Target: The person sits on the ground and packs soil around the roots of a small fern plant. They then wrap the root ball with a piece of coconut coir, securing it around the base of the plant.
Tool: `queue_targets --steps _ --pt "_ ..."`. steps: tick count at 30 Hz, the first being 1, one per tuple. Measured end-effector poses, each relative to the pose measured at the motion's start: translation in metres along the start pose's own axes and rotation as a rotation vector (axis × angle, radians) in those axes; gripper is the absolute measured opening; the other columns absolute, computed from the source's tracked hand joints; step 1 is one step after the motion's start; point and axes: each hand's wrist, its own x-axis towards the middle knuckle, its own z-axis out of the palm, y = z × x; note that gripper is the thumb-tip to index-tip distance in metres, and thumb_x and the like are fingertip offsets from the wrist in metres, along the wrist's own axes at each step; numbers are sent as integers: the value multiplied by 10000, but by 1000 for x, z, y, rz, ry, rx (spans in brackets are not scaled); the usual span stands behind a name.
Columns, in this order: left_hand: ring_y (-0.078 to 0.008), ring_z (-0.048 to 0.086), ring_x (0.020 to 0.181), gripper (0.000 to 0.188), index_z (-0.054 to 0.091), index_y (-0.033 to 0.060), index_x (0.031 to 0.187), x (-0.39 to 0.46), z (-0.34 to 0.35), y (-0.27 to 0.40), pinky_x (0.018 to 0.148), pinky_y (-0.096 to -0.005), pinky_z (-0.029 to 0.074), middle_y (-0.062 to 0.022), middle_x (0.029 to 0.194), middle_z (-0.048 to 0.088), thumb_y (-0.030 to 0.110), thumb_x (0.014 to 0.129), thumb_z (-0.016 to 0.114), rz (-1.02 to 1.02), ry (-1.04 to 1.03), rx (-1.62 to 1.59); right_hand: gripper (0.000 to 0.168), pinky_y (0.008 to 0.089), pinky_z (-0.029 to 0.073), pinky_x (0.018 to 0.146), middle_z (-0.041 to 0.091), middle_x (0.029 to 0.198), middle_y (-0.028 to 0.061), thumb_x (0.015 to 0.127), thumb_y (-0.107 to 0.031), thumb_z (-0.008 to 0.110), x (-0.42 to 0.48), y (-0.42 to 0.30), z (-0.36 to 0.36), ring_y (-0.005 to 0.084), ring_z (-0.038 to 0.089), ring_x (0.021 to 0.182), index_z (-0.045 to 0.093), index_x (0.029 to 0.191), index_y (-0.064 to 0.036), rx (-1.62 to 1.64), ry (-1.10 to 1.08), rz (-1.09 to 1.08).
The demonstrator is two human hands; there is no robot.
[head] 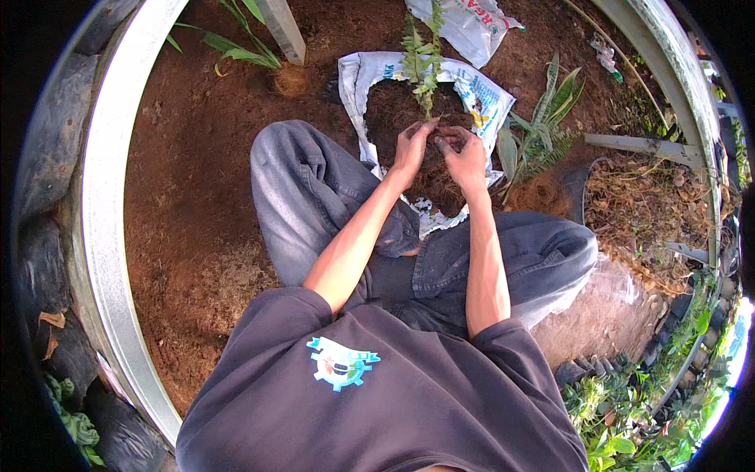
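Note:
My left hand (413, 147) pinches the lower stem of a fern cutting (426, 76), whose green fronds point away from me. Close beside it, my right hand (466, 154) has its fingers curled in against brown fibre at the stem's base; the fingertips are partly hidden. Both hands are over an opened white plastic sack (495, 97) with torn edges and printing on it. Dark soil mixed with fibrous roots (386, 115) fills the sack's opening. The sack lies on the ground just in front of my crossed legs.
A variegated snake plant (551, 109) stands right of the sack, with a coconut-fibre clump (538, 194) below it. Another fibre-wrapped plant (292, 81) sits by a post (282, 29). A white plastic bag (472, 26) lies beyond. Dry plant litter (646, 200) fills a container at right.

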Motion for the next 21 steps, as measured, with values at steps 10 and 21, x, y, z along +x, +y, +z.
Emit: queue_targets --steps 10,21 --pt "-160 551 940 387 624 -36 1064 0 -5 -7 862 -303 429 -85 1017 641 305 882 615 69 -69 100 189 267 479 740 700 868 86 795 -54 700 3 3 -2 122 614 787 688 958 41 135 -32 49" --pt "-157 554 890 383 619 -12 1081 5 -9 -15 784 -309 454 -61 992 629 289 941 428 105 -31 236 303 284 488 809 689 991 121 766 -23 709 1 5 -2 142 628 889 661 1056 52 133 -89 -51"
